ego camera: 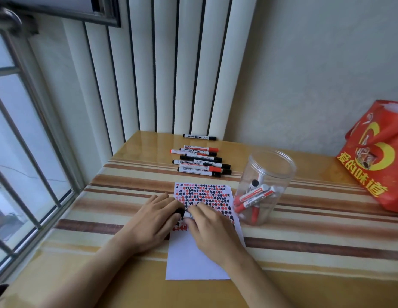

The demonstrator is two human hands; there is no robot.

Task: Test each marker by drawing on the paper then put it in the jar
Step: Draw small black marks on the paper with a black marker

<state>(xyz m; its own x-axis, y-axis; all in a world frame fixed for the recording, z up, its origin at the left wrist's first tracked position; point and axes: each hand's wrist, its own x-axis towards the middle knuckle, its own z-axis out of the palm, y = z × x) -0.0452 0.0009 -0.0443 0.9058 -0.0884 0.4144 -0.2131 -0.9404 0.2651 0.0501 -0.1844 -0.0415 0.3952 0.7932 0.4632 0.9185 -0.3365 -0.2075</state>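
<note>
A person's two hands meet over a white sheet of paper on the striped, glossy counter, fingers pinched from either side on one black-capped white marker. The left hand grips the black cap end, the right hand holds the white barrel; whether the cap is going on or coming off cannot be told.

Just beyond the fingertips, the upper part of the sheet is crowded with rows of small red and black test marks, while the part nearest the person is bare.

To the right of the right hand and slightly beyond it stands a clear plastic jar, open at the top, with several red-capped and black-capped markers already leaning inside.

Farther off, past both hands, a loose cluster of red and black markers lies on the counter, one black marker apart near the wall, so by the look of it more than half remains to be tested.

A red printed bag sits far right.
</note>
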